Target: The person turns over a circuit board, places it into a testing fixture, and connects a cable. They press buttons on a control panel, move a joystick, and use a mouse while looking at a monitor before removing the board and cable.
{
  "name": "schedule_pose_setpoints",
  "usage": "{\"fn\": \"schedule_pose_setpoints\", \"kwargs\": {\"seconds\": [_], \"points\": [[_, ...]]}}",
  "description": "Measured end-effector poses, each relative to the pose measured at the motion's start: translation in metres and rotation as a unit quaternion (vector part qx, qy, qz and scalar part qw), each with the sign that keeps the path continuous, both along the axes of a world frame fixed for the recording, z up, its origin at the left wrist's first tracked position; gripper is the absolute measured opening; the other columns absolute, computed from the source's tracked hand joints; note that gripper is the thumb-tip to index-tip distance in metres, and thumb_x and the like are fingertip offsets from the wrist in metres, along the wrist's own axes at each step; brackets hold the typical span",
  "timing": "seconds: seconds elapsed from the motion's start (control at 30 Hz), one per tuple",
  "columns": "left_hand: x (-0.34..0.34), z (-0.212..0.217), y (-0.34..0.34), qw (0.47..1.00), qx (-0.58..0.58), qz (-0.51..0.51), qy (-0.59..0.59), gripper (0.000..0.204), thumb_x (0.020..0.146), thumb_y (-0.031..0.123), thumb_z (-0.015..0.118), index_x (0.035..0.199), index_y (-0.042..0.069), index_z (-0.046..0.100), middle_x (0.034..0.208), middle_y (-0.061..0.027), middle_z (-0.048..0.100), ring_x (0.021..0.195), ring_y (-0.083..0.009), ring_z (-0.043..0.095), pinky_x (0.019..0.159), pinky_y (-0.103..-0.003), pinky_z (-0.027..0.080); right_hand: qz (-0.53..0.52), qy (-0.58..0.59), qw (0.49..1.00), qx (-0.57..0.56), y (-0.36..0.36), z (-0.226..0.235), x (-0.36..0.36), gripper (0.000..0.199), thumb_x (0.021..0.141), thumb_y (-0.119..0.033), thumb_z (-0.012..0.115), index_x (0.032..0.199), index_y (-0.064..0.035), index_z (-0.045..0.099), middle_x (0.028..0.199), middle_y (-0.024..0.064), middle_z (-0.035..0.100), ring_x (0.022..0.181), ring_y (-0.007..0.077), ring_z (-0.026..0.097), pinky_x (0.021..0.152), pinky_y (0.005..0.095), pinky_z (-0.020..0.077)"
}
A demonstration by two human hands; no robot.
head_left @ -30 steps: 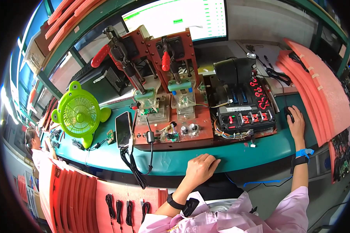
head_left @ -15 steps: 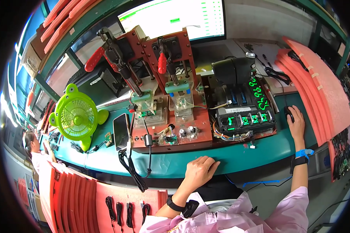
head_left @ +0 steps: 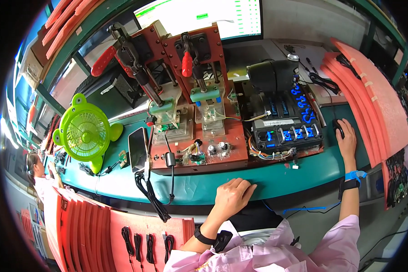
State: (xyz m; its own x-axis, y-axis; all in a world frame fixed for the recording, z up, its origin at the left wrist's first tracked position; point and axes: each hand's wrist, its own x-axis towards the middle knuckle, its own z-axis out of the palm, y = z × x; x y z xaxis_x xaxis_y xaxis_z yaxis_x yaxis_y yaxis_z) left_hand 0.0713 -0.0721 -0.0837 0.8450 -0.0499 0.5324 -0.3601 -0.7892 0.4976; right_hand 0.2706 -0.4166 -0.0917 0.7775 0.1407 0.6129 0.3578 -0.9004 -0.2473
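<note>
My left hand (head_left: 233,196) rests at the near edge of the green tabletop, its fingers curled into a loose fist. No object shows in it. At the right, my right hand (head_left: 347,141) lies over a black computer mouse (head_left: 338,128), fingers wrapped along it. Between and beyond my hands stands a black test box (head_left: 285,136) with blue-lit displays and metal handles. Left of it sits a red press fixture (head_left: 213,158) with two toggle clamps, whose red handles (head_left: 187,64) are raised or tilted. Green pads press down over small circuit boards.
A lit monitor (head_left: 213,22) stands at the back. To the left are a green frog-shaped fan (head_left: 87,136), a phone (head_left: 138,147) and a coiled black cable (head_left: 152,199). Pink foam sheets (head_left: 367,95) pile up at right; more foam (head_left: 81,226) stands lower left. Another person (head_left: 41,177) sits far left.
The test box's lit displays have turned from green to blue. The whole view has shifted slightly. Both my hands stay where they were.
</note>
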Motion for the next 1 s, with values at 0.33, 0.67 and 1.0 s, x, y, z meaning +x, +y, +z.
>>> {"fn": "schedule_pose_setpoints", "kwargs": {"seconds": [0.33, 0.67, 1.0], "points": [[-0.023, 0.013, 0.001, 0.999, -0.028, -0.001, -0.017, 0.021, 0.069, 0.008, 0.068, 0.059, 0.004, 0.050, 0.052, -0.0069, 0.046, 0.045, -0.0236, 0.047, 0.042, -0.032, 0.036, 0.007, -0.011, 1.000, -0.002, 0.002, 0.005, -0.003, 0.029, 0.080, -0.013, 0.053, 0.108, -0.0070, 0.055, 0.119, 0.0116, 0.049, 0.101, 0.0336, 0.048, 0.085, 0.0390, 0.0400], [-0.094, 0.071, 0.166, 0.910, 0.241, 0.338, -0.002, 0.029, 0.076, 0.020, 0.062, 0.061, 0.002, 0.046, 0.050, -0.0109, 0.044, 0.046, -0.0329, 0.045, 0.046, -0.041, 0.035, 0.234, 0.017, 0.947, 0.220, 0.116, -0.009, -0.128, 0.007, 0.071, -0.009, 0.053, 0.068, -0.0043, 0.049, 0.065, 0.0117, 0.050, 0.061, 0.0291, 0.049, 0.055, 0.0349, 0.0407], [-0.097, 0.060, 0.168, 0.883, 0.239, 0.355, 0.193, 0.038, 0.080, 0.030, 0.055, 0.064, -0.005, 0.053, 0.060, -0.0213, 0.052, 0.058, -0.0341, 0.054, 0.055, -0.042, 0.039, 0.519, 0.272, 0.777, 0.231, 0.358, -0.004, -0.204, 0.030, 0.080, -0.031, 0.057, 0.085, -0.0017, 0.053, 0.065, 0.0114, 0.058, 0.062, 0.0284, 0.058, 0.055, 0.0389, 0.0419]]}}
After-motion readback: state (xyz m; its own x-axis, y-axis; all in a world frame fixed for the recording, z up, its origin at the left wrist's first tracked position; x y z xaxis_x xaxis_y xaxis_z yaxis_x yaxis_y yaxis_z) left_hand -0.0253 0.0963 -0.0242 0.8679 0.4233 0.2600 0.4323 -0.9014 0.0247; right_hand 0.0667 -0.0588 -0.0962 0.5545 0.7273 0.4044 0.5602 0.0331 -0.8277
